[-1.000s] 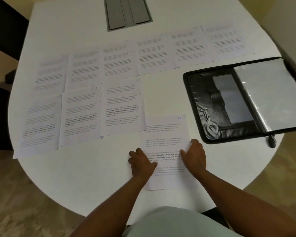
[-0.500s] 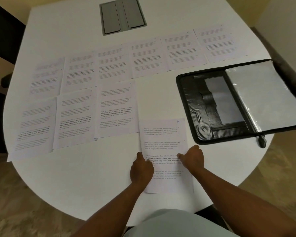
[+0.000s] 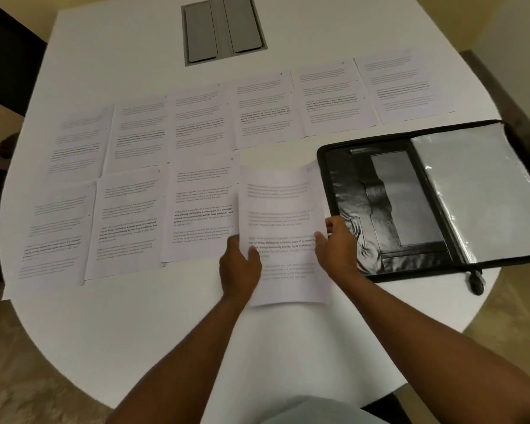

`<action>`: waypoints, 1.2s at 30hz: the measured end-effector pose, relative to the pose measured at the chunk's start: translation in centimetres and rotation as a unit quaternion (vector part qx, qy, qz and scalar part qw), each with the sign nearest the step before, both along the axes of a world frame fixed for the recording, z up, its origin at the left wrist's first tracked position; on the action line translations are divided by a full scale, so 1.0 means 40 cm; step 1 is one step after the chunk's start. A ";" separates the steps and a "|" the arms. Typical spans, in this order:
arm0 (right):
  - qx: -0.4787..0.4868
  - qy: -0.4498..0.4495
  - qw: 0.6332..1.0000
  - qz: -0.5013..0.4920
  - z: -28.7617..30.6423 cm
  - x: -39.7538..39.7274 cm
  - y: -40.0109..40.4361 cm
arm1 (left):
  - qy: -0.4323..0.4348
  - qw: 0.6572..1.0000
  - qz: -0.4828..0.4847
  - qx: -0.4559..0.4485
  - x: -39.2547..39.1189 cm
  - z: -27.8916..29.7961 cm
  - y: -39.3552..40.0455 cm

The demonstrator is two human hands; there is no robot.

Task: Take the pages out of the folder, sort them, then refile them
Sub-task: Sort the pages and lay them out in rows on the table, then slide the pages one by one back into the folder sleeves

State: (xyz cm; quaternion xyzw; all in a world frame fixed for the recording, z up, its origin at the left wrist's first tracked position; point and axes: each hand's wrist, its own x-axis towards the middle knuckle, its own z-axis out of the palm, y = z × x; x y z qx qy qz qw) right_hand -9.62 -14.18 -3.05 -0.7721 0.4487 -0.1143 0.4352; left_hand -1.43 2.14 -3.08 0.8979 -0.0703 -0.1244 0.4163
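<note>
Both hands forward — thumbs pinching

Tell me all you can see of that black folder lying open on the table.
The black folder lies open and flat at the table's right side, its near right corner past the table edge. It looks like glossy leather or imitation, with a zip round the rim and a pull hanging at the near edge. The left half has inner pockets holding a grey panel; the right half holds clear plastic sleeves. The right hand, holding a page, hovers over its left edge.
</note>
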 end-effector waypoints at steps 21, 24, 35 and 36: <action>-0.043 0.043 0.998 0.034 -0.146 0.291 -0.274 | -0.022 0.990 -0.009 0.136 0.289 -0.130 -0.234; -0.082 0.047 0.995 0.041 -0.149 0.286 -0.277 | -0.055 0.984 -0.009 0.167 0.291 -0.142 -0.242; -0.181 -0.010 0.983 0.021 -0.112 0.149 -0.285 | -0.069 0.992 -0.056 0.091 0.110 -0.103 -0.272; -0.182 -0.006 0.983 0.018 -0.111 0.124 -0.287 | -0.060 0.992 -0.070 0.081 0.078 -0.102 -0.276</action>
